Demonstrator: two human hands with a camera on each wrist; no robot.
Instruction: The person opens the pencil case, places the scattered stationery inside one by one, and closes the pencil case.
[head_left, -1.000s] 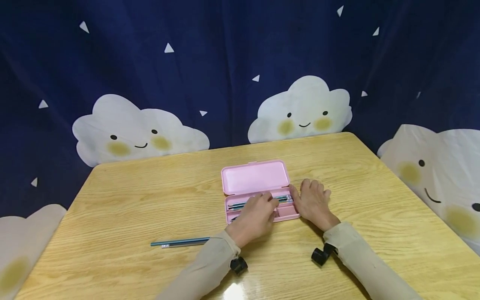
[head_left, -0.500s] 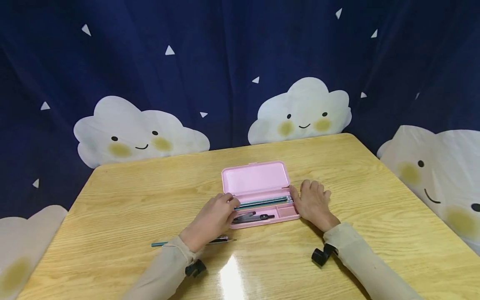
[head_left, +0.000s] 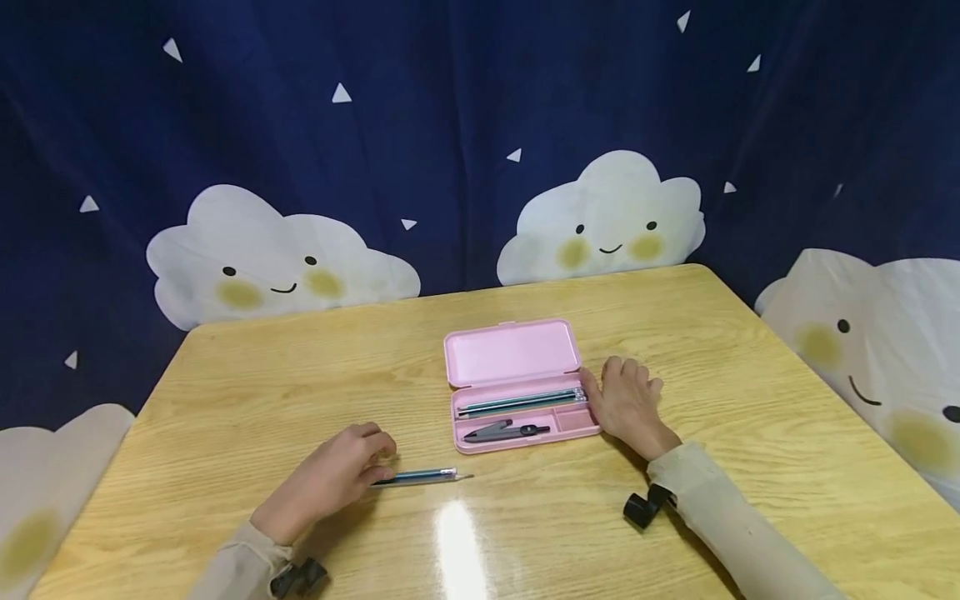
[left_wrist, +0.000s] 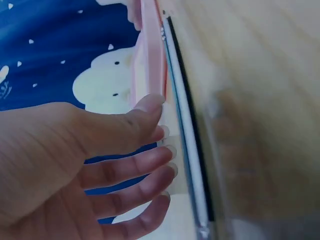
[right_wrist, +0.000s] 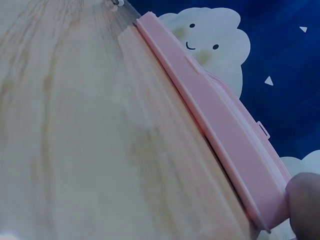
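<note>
An opened pink pencil case (head_left: 510, 354) lies mid-table with its lid folded back. Inside, several teal pencils (head_left: 521, 404) fill the rear compartment and a grey drawing compass (head_left: 501, 431) lies in front. My left hand (head_left: 333, 471) is over two pencils (head_left: 423, 477) on the table, left of the case, partly covering them. In the left wrist view its thumb (left_wrist: 147, 105) and loosely bent fingers appear just short of the pencils. Beside the case's right end, my right hand (head_left: 626, 408) rests, its thumb (right_wrist: 305, 205) against the pink wall.
The wooden table (head_left: 300, 367) extends round the case, with a bright glare patch near the front. Behind it hangs a dark blue curtain (head_left: 450, 125) printed with smiling clouds. A small black device (head_left: 641, 510) sits at the right wrist.
My left hand has moved from over the pencil case to the left and toward me, down to the loose pencils. The compass and case pencils are now uncovered. My right hand stays put.
</note>
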